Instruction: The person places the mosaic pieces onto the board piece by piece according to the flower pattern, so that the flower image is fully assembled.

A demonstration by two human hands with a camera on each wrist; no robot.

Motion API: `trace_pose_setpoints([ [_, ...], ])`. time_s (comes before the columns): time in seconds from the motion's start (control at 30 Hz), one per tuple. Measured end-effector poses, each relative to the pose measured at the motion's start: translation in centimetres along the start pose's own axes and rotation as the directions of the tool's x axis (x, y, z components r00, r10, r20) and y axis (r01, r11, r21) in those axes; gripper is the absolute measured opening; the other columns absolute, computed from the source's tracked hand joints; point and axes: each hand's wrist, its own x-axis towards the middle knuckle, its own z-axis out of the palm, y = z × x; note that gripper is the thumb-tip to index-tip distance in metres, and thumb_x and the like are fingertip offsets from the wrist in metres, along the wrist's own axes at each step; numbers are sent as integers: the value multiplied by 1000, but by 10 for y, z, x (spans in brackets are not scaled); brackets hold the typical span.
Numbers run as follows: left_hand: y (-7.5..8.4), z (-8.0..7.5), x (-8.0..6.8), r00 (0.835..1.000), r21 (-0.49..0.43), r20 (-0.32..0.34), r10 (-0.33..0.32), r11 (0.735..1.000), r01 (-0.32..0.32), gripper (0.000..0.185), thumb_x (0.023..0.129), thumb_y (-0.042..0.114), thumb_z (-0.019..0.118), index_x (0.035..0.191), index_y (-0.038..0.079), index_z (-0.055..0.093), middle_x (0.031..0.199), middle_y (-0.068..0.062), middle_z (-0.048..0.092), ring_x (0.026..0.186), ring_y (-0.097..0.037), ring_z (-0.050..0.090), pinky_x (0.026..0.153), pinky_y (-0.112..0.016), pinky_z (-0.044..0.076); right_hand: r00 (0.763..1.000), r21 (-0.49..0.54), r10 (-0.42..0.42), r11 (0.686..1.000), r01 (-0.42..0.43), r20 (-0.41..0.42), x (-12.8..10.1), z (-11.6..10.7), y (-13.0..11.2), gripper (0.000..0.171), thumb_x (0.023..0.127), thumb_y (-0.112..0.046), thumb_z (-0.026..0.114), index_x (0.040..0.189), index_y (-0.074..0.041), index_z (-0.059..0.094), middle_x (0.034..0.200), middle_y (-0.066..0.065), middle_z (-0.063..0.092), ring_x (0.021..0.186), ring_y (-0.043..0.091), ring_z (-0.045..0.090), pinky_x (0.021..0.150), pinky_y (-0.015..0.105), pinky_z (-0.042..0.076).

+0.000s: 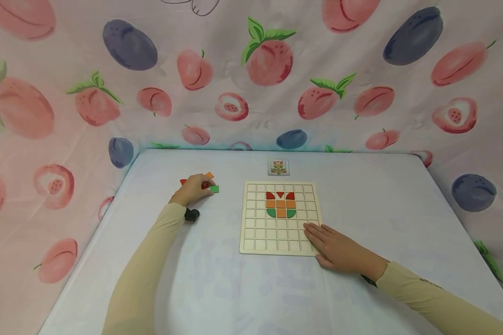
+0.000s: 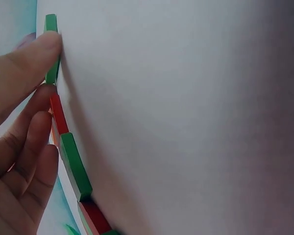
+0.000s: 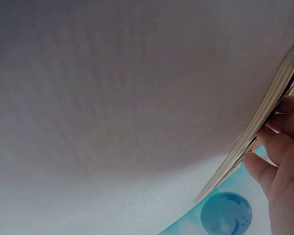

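With my left hand (image 1: 194,188) seemingly pinching a green tile (image 1: 214,189) from the loose pile on the desk (image 1: 381,195) and my right hand (image 1: 339,249) flat on the wooden board (image 1: 251,232), I feared a fumbled tile could scatter the pile.

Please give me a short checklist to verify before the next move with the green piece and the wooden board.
1. Left hand touches the small green flat piece: ok; firm grip: cannot tell.
2. Right hand lies flat on the square wooden grid board at its near right corner: ok.
3. Free cells below the red, orange and green tulip figure: ok.
4. Small pattern card is in view behind the board: ok; its details: cannot tell.
5. Loose red and orange pieces stay beside the left hand: ok.
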Motion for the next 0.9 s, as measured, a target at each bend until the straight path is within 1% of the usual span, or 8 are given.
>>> trace_pose_setpoints([
  [0.17, 2, 0, -4, 1000, -32, -11, 15, 999, -15, 30, 83, 15, 71, 111, 6, 67, 115, -14, 63, 107, -27, 52, 99, -44, 42, 1000, 9, 8, 1000, -8, 9, 0, 0, 0, 60, 92, -27, 52, 141, 4, 38, 149, 18, 35, 137, 32, 36, 108, 45, 35],
  [0.3, 6, 0, -8, 999, -42, -33, 17, 999, -18, 30, 83, 16, 71, 112, 7, 67, 114, -12, 64, 103, -24, 55, 95, -41, 45, 1000, 2, 1, 1000, -1, 0, 0, 0, 0, 60, 92, -27, 53, 141, 4, 38, 149, 18, 35, 137, 32, 36, 108, 45, 35],
  [0.47, 12, 3, -10, 999, -67, -48, 17, 998, -20, 30, 83, 15, 72, 111, 7, 68, 107, -10, 66, 95, -20, 59, 88, -36, 49, 1000, 0, -2, 1000, 2, -5, 0, 1, 0, 60, 91, -27, 53, 140, 4, 38, 149, 18, 35, 137, 32, 36, 108, 45, 35],
  [0.63, 19, 9, -13, 995, -63, -74, 65, 996, -70, 28, 82, 14, 72, 109, 6, 69, 103, -8, 69, 90, -18, 62, 83, -33, 53, 1000, 7, 3, 1000, -3, 6, 1, -1, 0, 60, 92, -28, 52, 141, 4, 38, 149, 18, 35, 137, 32, 36, 108, 45, 35],
  [0.73, 26, 12, -16, 992, -83, -90, 89, 992, -97, 27, 82, 14, 73, 108, 6, 70, 103, -7, 69, 89, -17, 63, 82, -33, 53, 1000, 12, 5, 1000, -5, 11, 1, -1, -1, 60, 92, -28, 52, 141, 4, 38, 149, 18, 35, 137, 32, 36, 108, 45, 35],
  [0.9, 43, 19, -21, 978, -99, -118, 169, 978, -181, 28, 81, 12, 73, 107, 4, 70, 104, -10, 69, 91, -20, 63, 85, -35, 53, 1000, 17, 8, 1000, -8, 9, 0, -1, -1, 60, 92, -28, 53, 140, 4, 38, 149, 19, 35, 137, 32, 36, 108, 46, 36],
])
